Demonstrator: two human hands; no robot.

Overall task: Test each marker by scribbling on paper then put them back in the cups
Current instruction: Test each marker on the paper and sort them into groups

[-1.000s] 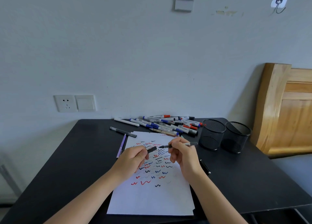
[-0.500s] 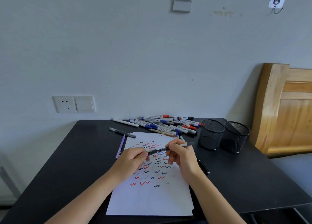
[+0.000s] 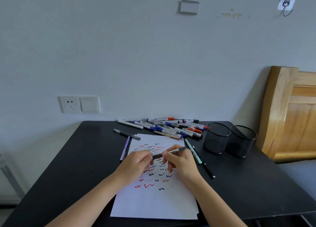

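Note:
A white sheet of paper covered in red, blue and black scribbles lies on the black table. Above it my right hand grips a grey-ended marker by its barrel. My left hand pinches the dark cap, which now sits on the marker's tip. Two black mesh cups stand to the right; I see no markers in them. A pile of markers lies behind the paper.
Loose pens lie around the paper: a purple one and a grey one at the left, a teal one and a black one at the right. A wooden headboard leans at the right.
My hands have come together: the cap in my left hand, apart from the marker a second ago, has met the tip and closed over it.

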